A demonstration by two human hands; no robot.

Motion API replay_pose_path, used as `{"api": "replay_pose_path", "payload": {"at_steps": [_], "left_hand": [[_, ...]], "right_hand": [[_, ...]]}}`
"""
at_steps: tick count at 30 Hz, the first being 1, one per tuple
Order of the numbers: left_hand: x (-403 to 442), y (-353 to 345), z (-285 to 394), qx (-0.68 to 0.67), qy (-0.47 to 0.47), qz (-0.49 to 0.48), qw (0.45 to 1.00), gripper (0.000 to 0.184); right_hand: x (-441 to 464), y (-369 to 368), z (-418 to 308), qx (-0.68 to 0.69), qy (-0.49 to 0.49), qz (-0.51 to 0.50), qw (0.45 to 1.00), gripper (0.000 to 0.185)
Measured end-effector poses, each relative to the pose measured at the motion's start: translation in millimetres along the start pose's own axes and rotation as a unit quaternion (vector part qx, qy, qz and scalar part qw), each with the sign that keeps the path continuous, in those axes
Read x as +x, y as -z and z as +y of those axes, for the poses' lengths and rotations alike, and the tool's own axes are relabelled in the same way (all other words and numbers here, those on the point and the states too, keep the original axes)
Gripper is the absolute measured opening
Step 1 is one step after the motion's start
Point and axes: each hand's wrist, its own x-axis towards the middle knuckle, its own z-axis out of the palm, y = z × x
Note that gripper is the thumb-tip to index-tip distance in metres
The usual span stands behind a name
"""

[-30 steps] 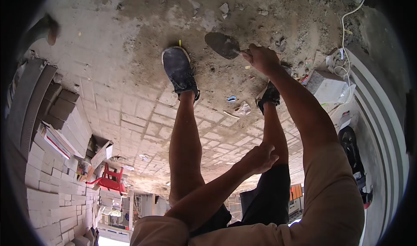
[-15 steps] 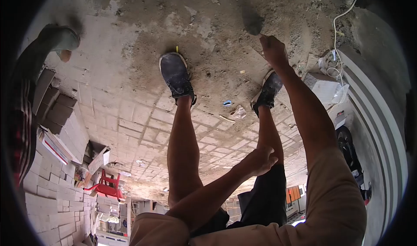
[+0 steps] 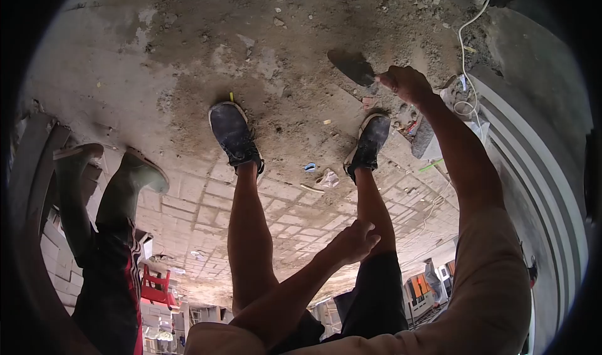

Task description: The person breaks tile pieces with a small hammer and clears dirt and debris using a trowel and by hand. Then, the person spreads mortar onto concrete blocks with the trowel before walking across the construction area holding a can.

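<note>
My right hand (image 3: 409,85) is closed around the handle of a trowel (image 3: 352,67). The dark, leaf-shaped blade points left, just over the dusty floor (image 3: 276,35), and whether it touches is hard to tell. My left hand (image 3: 352,241) is curled shut in front of my right leg, with nothing visible in it; its forearm crosses my left thigh. Both of my dark shoes (image 3: 232,129) stand on the floor, the right one just below the trowel. Loose sand and crumbs of rubble lie around the blade.
Another person in green boots (image 3: 135,182) stands at the left. A white cable (image 3: 464,48) runs along the right, beside pale curved steps (image 3: 533,161). A blue scrap (image 3: 309,166) and a crumpled wrapper (image 3: 328,178) lie between my feet. A red chair (image 3: 157,286) stands at lower left.
The trowel's blade has swung from pointing away to pointing left. The person in green boots has come nearer, with both boots now showing. My view has shifted slightly; my left hand stays curled.
</note>
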Motion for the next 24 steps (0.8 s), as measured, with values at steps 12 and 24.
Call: {"api": "replay_pose_path", "payload": {"at_steps": [12, 24], "left_hand": [[9.6, 7.2, 20.4, 0.046, 0.006, -0.008, 0.999, 0.053], [19.0, 17.9, 24.0, 0.032, -0.008, -0.003, 0.999, 0.054]], "right_hand": [[-4.9, -5.3, 6.1, -0.019, -0.02, -0.067, 0.997, 0.058], [77.5, 60.6, -75.7, -0.014, 0.056, -0.041, 0.997, 0.051]]}}
